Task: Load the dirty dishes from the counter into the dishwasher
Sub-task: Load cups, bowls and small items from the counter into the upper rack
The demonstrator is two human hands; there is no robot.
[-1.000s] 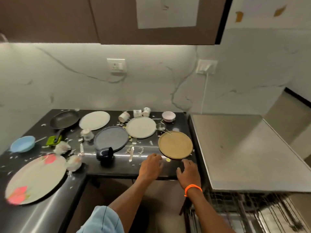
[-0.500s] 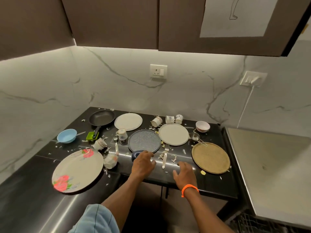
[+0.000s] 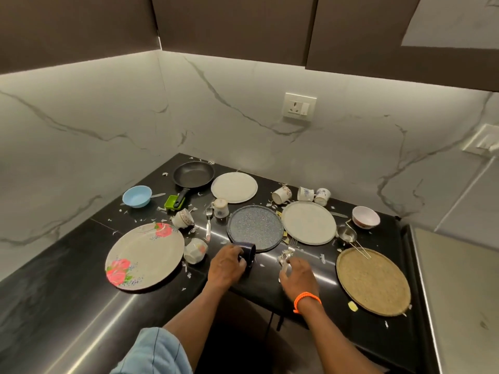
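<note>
Looking down at the black counter (image 3: 270,284), your left hand (image 3: 226,265) has its fingers curled round a dark blue mug (image 3: 247,252) lying on its side, right at the near edge of the speckled blue-grey plate (image 3: 255,228). Your right hand (image 3: 298,273), the one with the orange wristband (image 3: 306,299), has its fingers bent down onto the handle of a fork (image 3: 290,248) that lies among white scraps; looks like a pinch on the handle, but the fingertips are a bit blurry so I wouldn't swear to how tight.

Dirty dishes are all on the counter. Left of your hands sits a big floral plate (image 3: 144,256) with a tipped white cup (image 3: 195,250) touching its right rim. Further back: a blue bowl (image 3: 137,196), a black frying pan (image 3: 193,175) with its handle over a green thing (image 3: 172,202), a white plate (image 3: 234,187), another fork (image 3: 208,225) and two small cups beside it. To the right there's a second white plate (image 3: 309,222), three patterned cups (image 3: 301,194) tipped over behind it, a white bowl (image 3: 366,217), a small steel strainer (image 3: 347,234), and a woven round tray (image 3: 374,282) near the counter's right end. White flakes are scattered all over.
</note>
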